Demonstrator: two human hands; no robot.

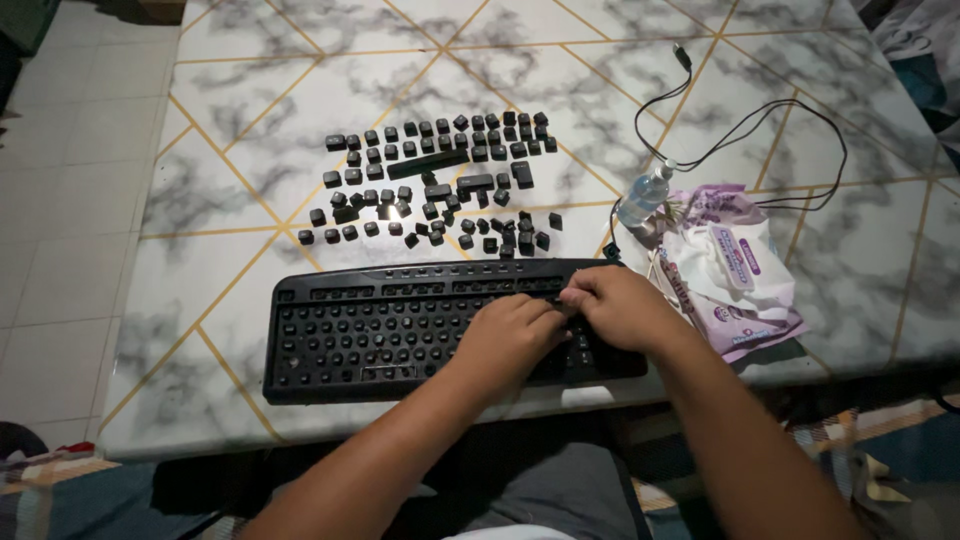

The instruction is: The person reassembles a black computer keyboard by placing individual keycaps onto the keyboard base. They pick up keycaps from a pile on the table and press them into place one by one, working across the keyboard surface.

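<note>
Both hands on keyboard (400, 325), long axis left-right: left hand (510, 335) curled on right-side keys, right hand (620, 305) pinching at top edge, contents unclear; loose keycaps (440, 180) beyond.

Head view: worn at head height, looking steeply down, close over the table (230, 160) edge.
Shared views: single camera only.

Black keyboard (400, 325), keycaps stripped off, flat at near table edge, long side left to right; loose black keycaps (440, 180) scattered just beyond, farther off.
</note>
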